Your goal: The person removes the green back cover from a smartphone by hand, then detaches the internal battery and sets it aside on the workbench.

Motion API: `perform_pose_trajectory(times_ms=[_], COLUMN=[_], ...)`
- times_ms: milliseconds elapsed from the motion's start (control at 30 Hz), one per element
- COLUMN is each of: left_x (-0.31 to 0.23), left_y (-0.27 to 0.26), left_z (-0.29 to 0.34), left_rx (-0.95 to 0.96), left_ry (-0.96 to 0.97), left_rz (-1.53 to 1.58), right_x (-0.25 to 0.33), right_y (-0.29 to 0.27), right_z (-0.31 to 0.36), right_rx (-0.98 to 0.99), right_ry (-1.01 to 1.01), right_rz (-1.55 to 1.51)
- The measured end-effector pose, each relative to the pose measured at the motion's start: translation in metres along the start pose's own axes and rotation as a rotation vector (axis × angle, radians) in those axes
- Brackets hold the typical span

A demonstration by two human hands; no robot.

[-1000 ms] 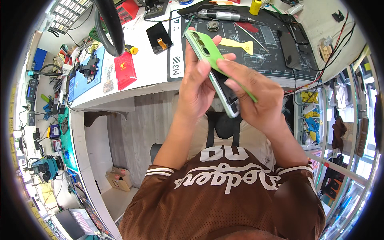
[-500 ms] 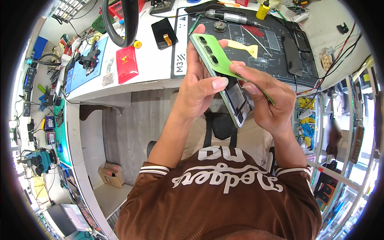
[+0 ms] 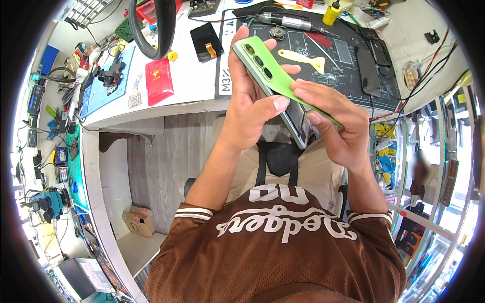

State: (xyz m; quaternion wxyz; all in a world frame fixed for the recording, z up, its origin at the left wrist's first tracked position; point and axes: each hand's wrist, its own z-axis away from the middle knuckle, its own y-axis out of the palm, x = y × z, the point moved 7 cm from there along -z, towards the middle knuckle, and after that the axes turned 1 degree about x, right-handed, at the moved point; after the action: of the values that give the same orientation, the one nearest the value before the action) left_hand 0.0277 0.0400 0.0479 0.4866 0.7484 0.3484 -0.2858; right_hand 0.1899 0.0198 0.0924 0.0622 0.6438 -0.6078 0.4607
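Over my lap, near the bench edge, my left hand (image 3: 245,111) grips an opened phone body (image 3: 294,129) along its side, thumb at the gap. A bright green back cover (image 3: 281,83), with a row of camera openings at its top, lies against the body at the upper end. Its lower end is bent away, baring dark and silvery insides. My right hand (image 3: 336,118) pinches that lifted lower part between thumb and fingers. Most of the phone's inside is hidden beneath the cover.
A dark printed mat (image 3: 343,63) bears a yellow spatula-like tool (image 3: 303,59), a rotary tool (image 3: 288,21) and a black phone panel (image 3: 368,76). Left of it lie a loose screen (image 3: 202,38) and a red packet (image 3: 159,83). A thick black tube (image 3: 165,30) hangs above the bench.
The phone and both hands have shifted slightly up and left. The body's lower end is tilted further back, so less of the inside shows. Both hands keep their hold.
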Motion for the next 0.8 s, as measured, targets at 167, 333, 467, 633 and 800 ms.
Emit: perform_pose_trajectory(times_ms=[167, 333, 467, 633, 800], left_x=[-0.003, -0.007, -0.001, 0.002, 0.019], left_y=[-0.001, 0.007, 0.02, -0.012, 0.032], left_z=[-0.001, 0.001, -0.004, -0.003, -0.027], left_rx=[-0.032, -0.025, 0.011, -0.071, 0.044], left_ry=[0.002, -0.05, -0.085, 0.008, -0.002], left_rz=[-0.266, -0.311, -0.268, -0.34, -0.424], right_x=[0.004, 0.011, 0.004, -0.011, -0.016], right_y=[-0.002, 0.001, -0.008, 0.004, -0.027], right_z=[-0.009, -0.027, -0.013, -0.024, -0.015], right_rx=[0.015, -0.011, 0.001, 0.099, 0.147], right_ry=[0.148, -0.034, -0.047, -0.158, 0.005], right_rz=[0.139, 0.338, 0.408, 0.372, 0.612])
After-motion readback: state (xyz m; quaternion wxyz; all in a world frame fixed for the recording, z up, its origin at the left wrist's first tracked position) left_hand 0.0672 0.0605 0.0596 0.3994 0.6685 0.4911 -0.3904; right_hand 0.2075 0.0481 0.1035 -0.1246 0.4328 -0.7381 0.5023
